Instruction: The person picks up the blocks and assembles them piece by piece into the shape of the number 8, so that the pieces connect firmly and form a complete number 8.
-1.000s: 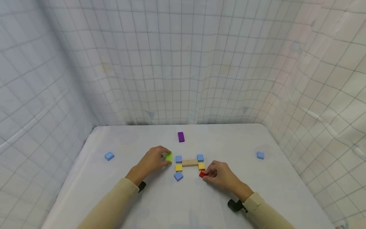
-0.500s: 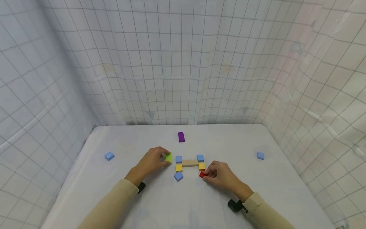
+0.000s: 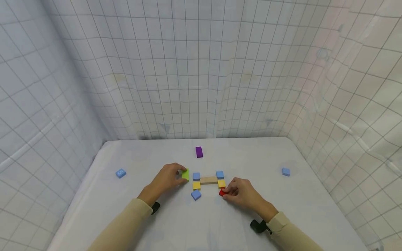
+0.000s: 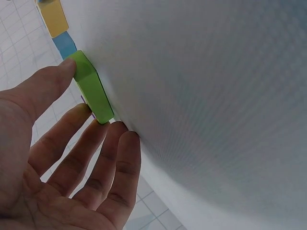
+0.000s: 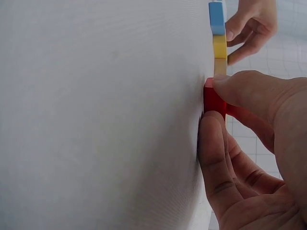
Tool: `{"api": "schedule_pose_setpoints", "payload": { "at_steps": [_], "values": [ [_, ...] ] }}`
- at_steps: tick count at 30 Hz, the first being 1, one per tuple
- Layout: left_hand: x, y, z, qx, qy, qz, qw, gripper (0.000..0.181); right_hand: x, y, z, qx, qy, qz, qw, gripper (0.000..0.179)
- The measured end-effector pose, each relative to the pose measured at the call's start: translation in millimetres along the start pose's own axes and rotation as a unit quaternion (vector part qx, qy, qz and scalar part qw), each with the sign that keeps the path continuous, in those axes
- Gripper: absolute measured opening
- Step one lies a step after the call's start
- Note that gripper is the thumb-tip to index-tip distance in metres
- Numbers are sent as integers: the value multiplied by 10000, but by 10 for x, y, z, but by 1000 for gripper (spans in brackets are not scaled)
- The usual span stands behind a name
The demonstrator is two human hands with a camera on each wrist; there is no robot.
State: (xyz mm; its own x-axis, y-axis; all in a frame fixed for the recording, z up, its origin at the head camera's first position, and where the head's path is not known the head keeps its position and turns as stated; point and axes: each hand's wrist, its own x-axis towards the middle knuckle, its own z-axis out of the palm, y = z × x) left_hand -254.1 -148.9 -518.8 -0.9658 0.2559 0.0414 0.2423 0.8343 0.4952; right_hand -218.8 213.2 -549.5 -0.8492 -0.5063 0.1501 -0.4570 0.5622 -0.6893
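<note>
My left hand [image 3: 166, 179] pinches a lime green block [image 4: 93, 88] between thumb and fingertips, left of a group of small blocks. My right hand [image 3: 242, 192] holds a red block [image 5: 214, 98] by its ends, at the group's near right corner. In the group, a plain wooden bar [image 3: 208, 180] lies between two columns. Each column has a blue block behind a yellow one: left blue block [image 3: 196, 176] and left yellow block [image 3: 196, 185], right blue block [image 3: 220, 175] and right yellow block [image 3: 221, 183]. A turned blue block [image 3: 196, 195] lies in front of the left column.
On the white table [image 3: 201, 226], a purple block [image 3: 199, 152] lies behind the group. One blue block [image 3: 120, 173] marked with a 5 lies far left, and another blue block [image 3: 285, 172] lies far right. Grid-patterned white curtains [image 3: 201, 76] stand around the table.
Both hands keep their grips on the green and red blocks with barely any motion. The head view has tilted slightly, so the table appears a little lower.
</note>
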Motion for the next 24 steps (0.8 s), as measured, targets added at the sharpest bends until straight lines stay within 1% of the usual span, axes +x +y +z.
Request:
{"api": "schedule_pose_setpoints", "payload": {
  "at_steps": [6,11,18,20,24],
  "values": [
    [-18,-3,27,20,-2,20,10000,43,-14,15,11,39,-41,26,10000,14],
    [-41,3,21,-13,13,14,10000,43,-13,29,-6,61,-51,-9,10000,13],
    [-72,14,11,-49,-33,-68,10000,43,-7,19,-12,49,-15,-76,10000,13],
    [-80,9,5,-18,-46,-37,10000,43,-4,9,-15,30,5,-139,9999,13],
    [-113,-3,-11,84,-81,92,9999,45,0,1,-20,44,8,-120,9999,12]
  ]
}}
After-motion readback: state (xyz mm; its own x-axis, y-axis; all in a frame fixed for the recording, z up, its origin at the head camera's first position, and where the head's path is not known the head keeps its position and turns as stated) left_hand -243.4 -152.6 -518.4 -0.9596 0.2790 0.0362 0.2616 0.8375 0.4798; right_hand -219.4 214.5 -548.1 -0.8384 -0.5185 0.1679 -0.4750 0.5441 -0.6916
